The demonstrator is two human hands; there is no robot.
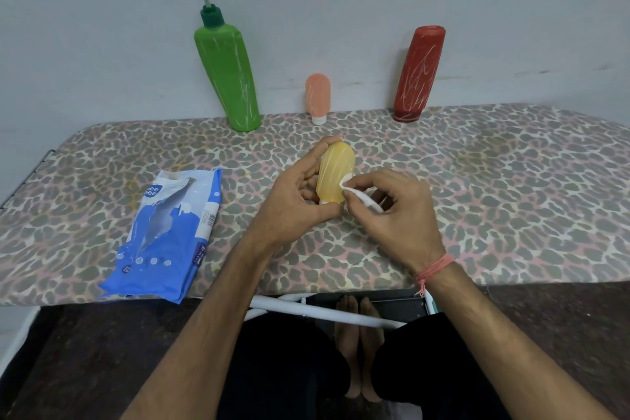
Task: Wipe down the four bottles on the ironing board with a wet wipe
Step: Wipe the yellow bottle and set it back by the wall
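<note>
My left hand (pixel 296 194) grips a small yellow bottle (pixel 335 169) above the middle of the ironing board (pixel 494 181), cap end down. My right hand (pixel 392 211) pinches a folded white wet wipe (pixel 361 196) and presses its tip against the yellow bottle's lower right side. Along the wall stand a tall green pump bottle (pixel 226 75), a small pink bottle (pixel 317 95) on its white cap, and a red bottle (pixel 419 73). All the bottles carry white scribble marks.
A blue wet-wipe pack (pixel 170 232) lies open on the board's left part, near the front edge. The board has a leopard-print cover and white legs (pixel 324 314) below. The wall rises right behind the bottles. My bare feet (pixel 358 348) are under the board.
</note>
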